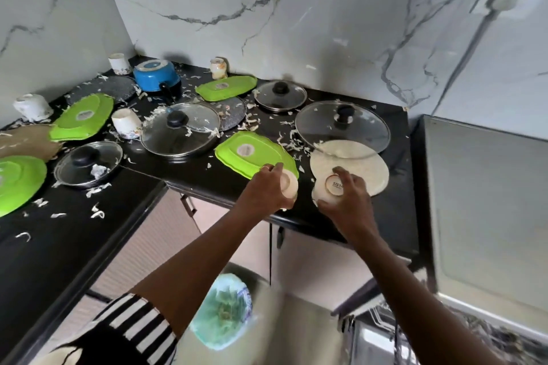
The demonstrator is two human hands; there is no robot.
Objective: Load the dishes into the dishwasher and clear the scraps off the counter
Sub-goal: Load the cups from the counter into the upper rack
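Note:
My left hand (268, 187) grips a cream cup (290, 185) turned bottom-up near the counter's front edge, beside a green plate (252, 154). My right hand (345, 201) grips a second upturned cream cup (330, 188) over a round beige plate (355, 169). Pale vegetable scraps (95, 210) lie scattered over the black counter (53, 246). A glass lid (342, 124) overlaps the beige plate's far edge. The dishwasher rack (373, 323) shows at the bottom right, blurred.
More glass lids (181, 130), green plates (81, 117), white cups (126, 123), a blue pot (157, 74) and a grey plate (103, 87) crowd the L-shaped counter. A lined bin (221, 311) holding scraps stands on the floor below. The grey appliance (486, 195) flanks the right.

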